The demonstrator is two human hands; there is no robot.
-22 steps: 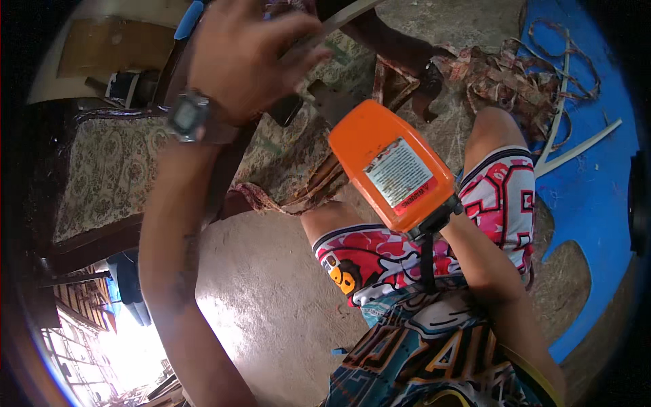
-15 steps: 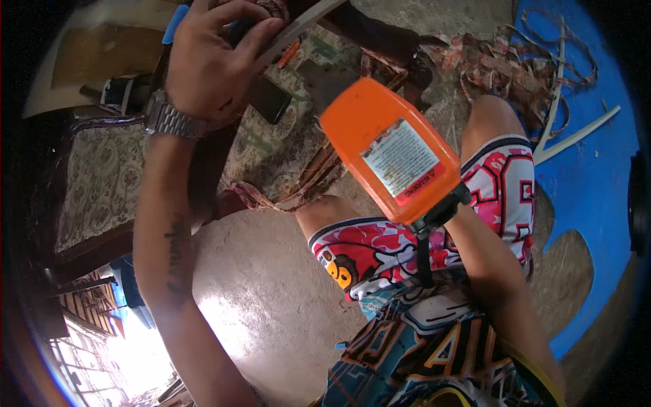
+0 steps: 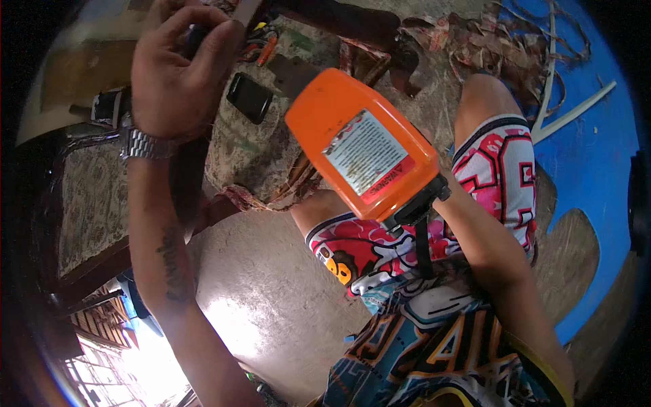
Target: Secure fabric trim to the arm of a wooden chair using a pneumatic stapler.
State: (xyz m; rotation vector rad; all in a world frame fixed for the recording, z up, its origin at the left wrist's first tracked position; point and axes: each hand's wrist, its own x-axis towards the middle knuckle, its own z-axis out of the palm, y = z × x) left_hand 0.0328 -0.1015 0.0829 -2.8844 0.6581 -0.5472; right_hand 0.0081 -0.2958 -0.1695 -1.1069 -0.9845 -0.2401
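Note:
My left hand (image 3: 180,78), with a metal watch (image 3: 146,144) on its wrist, is at the upper left above the dark wooden furniture frame. Its thumb and fingers are curled together around something dark that I cannot make out. A pale strip (image 3: 248,9) shows just beyond the thumb. My right forearm (image 3: 478,234) leads behind an orange boxy power tool (image 3: 359,146) with a white label and a black end piece. The tool is held up over my lap, and its body hides nearly all of my right hand. Its working end is blurred over the patterned seat.
A black phone (image 3: 249,98) and orange-handled pliers (image 3: 268,49) lie on the worn patterned seat (image 3: 237,149). Torn fabric strips (image 3: 481,51) are heaped at the upper right. Pale strips (image 3: 576,112) lie on a blue sheet (image 3: 610,156). Another patterned panel (image 3: 91,203) is at the left.
My left hand and the orange tool appear farther left and slightly higher, while the view has shifted a little. More of the phone and the pliers shows now.

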